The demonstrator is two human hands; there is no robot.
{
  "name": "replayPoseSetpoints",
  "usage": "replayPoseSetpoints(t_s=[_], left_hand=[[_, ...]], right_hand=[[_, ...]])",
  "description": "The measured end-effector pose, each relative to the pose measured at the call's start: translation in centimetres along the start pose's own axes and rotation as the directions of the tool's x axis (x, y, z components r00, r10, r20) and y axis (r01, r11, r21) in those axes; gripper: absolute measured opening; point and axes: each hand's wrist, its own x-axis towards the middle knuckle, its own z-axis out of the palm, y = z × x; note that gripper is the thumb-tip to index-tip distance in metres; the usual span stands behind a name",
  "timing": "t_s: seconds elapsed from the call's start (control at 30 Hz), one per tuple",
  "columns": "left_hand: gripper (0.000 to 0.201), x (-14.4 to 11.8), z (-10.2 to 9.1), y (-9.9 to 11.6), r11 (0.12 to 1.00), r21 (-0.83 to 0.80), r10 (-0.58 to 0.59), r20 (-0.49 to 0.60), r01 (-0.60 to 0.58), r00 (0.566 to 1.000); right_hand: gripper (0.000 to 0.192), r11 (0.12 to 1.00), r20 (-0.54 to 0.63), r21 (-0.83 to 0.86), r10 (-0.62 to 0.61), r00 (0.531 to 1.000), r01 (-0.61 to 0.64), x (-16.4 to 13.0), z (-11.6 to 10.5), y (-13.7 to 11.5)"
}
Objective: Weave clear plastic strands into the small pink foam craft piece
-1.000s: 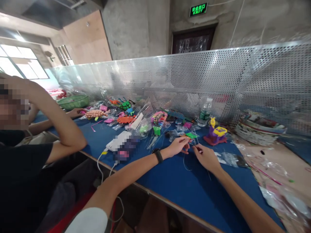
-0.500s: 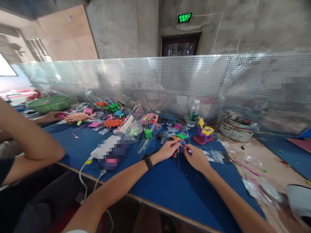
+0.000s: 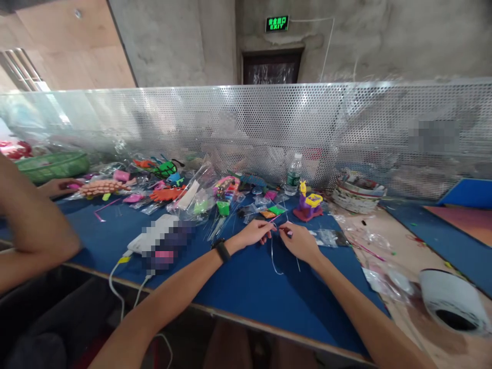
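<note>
Blue covers the table (image 3: 246, 287), where a person's two bare hands meet, nearly touching. The left hand (image 3: 258, 233), its wrist banded in black, has its fingertips pinched on a thin pale strand (image 3: 272, 259) that hangs in a curve below them. The right hand (image 3: 300, 240) is closed in a pinch just beside it; what its fingertips hold is too small to tell. Just beyond lie a green packet (image 3: 277, 209) and a purple-and-yellow toy (image 3: 308, 202).
</note>
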Motion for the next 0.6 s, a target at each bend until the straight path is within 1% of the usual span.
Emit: replayPoseSetpoints(t_s=[0.07, 0.13, 0.23, 0.3, 0.43, 0.47, 0.5, 0.57, 0.6], left_hand=[[0.039, -0.2, -0.6, 0.5, 0.997, 0.010, -0.071, 0.018, 0.071, 0.997], [0.038, -0.4, -1.3, 1.0, 0.993, 0.058, -0.105, -0.023, 0.106, 0.994], [0.035, -0.6, -2.4, 1.6, 0.978, 0.200, -0.036, -0.113, 0.059, 0.993], [0.033, -0.6, -2.9, 1.8, 0.962, 0.272, 0.000, -0.146, 0.040, 0.989], [0.026, -0.5, -3.0, 1.7, 0.941, 0.330, -0.029, -0.153, 0.079, 0.988], [0.023, -0.4, -2.9, 1.6, 0.944, 0.319, -0.038, -0.160, 0.088, 0.986], [0.020, -0.2, -2.8, 1.5, 0.960, 0.262, -0.050, -0.185, 0.098, 0.982], [0.018, 0.7, -2.8, 1.4, 0.993, 0.042, -0.094, -0.265, 0.108, 0.960], [0.018, 1.4, -2.8, 1.4, 0.988, -0.113, -0.133, -0.313, 0.102, 0.941]], right_hand=[[0.023, 1.000, 0.027, -0.001, 0.002, 1.000, -0.002, 0.0, 0.1, -0.1], [0.023, 1.000, 0.065, -0.016, 0.007, 0.998, -0.006, 0.0, 0.2, -0.1], [0.023, 0.999, 0.097, -0.040, 0.015, 0.995, -0.011, 0.1, 0.4, -0.1], [0.023, 0.999, 0.099, -0.043, 0.023, 0.995, -0.019, 0.0, 0.4, -0.1], [0.024, 0.999, 0.078, -0.033, 0.020, 0.997, -0.017, -0.1, 0.3, -0.1], [0.024, 0.999, 0.071, -0.033, 0.016, 0.997, -0.013, -0.2, 0.3, -0.2], [0.025, 0.999, 0.062, -0.035, 0.015, 0.998, -0.013, -0.3, 0.3, -0.3], [0.026, 0.999, 0.040, -0.042, 0.029, 0.999, -0.028, -0.4, 0.4, -0.5], [0.026, 0.998, 0.032, -0.045, 0.041, 0.999, -0.040, -0.4, 0.4, -0.6]])
